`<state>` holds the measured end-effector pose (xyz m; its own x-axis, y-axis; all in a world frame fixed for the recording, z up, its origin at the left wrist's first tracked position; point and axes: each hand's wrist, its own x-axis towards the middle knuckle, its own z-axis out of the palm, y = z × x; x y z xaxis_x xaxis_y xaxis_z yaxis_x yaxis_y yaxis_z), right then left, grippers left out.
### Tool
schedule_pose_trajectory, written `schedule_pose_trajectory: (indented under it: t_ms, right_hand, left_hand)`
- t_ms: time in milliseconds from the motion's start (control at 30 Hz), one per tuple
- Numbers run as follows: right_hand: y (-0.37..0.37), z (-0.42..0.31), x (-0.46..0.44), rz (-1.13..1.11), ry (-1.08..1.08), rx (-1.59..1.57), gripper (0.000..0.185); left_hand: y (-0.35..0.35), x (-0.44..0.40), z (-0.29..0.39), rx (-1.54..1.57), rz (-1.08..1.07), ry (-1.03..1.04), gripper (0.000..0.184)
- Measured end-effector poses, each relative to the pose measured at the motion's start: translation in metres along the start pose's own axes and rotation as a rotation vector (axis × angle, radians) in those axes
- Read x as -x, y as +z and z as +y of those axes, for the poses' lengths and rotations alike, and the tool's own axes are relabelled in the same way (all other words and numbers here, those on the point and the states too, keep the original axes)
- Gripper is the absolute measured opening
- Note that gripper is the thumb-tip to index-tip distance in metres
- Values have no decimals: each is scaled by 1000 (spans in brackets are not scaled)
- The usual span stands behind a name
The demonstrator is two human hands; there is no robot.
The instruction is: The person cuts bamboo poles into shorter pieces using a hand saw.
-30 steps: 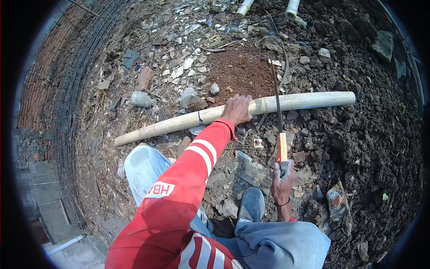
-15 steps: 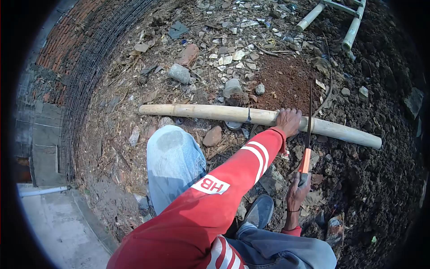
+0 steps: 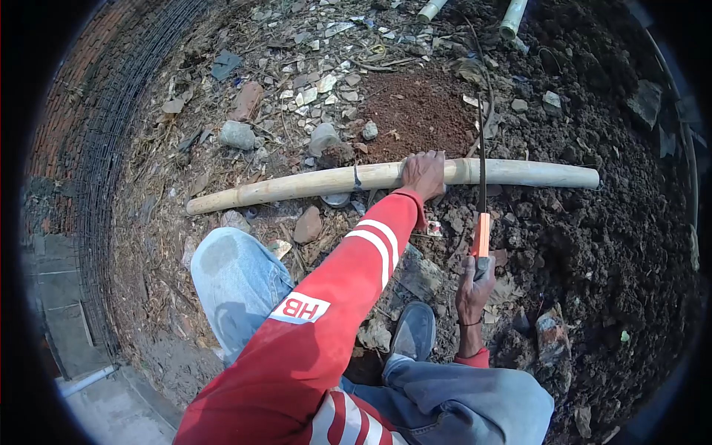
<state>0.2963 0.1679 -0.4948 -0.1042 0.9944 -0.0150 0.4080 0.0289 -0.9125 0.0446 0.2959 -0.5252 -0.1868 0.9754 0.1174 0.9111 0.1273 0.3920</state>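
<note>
A long pale bamboo pole lies across the ground in front of me, with a dark band round it left of my hand. My left hand is closed over the pole from above, right of its middle. My right hand, below the pole, grips the black lower end of a handsaw's orange handle. The saw's narrow dark blade points away from me and crosses the pole to the right of my left hand. Whether its teeth touch the bamboo I cannot tell.
Stones, a brick piece and tile shards litter the ground. Reddish soil lies beyond the pole, dark clods to the right. Two pole ends show at the top. Stacked mesh runs along the left.
My view has turned, so the pole and the ground sit further left and the pole slants differently. The gap between my left hand and the saw looks wider. Both hands keep their hold.
</note>
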Motion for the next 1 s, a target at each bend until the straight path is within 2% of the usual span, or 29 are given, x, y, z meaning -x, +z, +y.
schedule_pose_trajectory:
  t_ms: [67,233,267,333,400,467,533,600,733,800,933,1000]
  right_hand:
    - [-6,0,-6,-9,-84,166,25]
    - [-16,-19,-7,-44,-9,102,25]
    - [-19,-17,-6,-26,3,100,25]
    - [-14,-17,-3,-95,-148,317,29]
    - [-7,-13,-3,-96,-184,215,26]
    - [-6,-23,-1,-138,-47,112,25]
    - [-6,-21,0,-138,-55,118,24]
    - [-5,-22,0,-115,-17,109,22]
    - [-13,-33,-1,-157,-30,113,25]
    - [-17,-33,0,-249,87,3,28]
    - [-20,-41,3,-245,-8,82,31]
    - [-25,-37,11,-260,22,80,29]
  left_hand:
    - [-4,-1,1,12,-46,-7,39]
    - [-13,-2,-8,8,-107,38,40]
    - [-20,4,-15,2,-120,51,45]
    - [-31,9,-21,-33,-254,-5,52]
    - [-36,5,-20,-5,-289,-7,57]
    - [-37,0,-21,32,-329,-20,64]
    - [-31,-14,-23,174,-450,-174,81]
    - [-13,-15,-25,216,-395,-175,82]
    - [-24,-13,5,117,-318,-274,71]
    - [-28,-10,9,100,-252,-265,70]
    - [-29,-7,9,102,-196,-230,71]
    - [-29,-5,10,89,-219,-235,71]
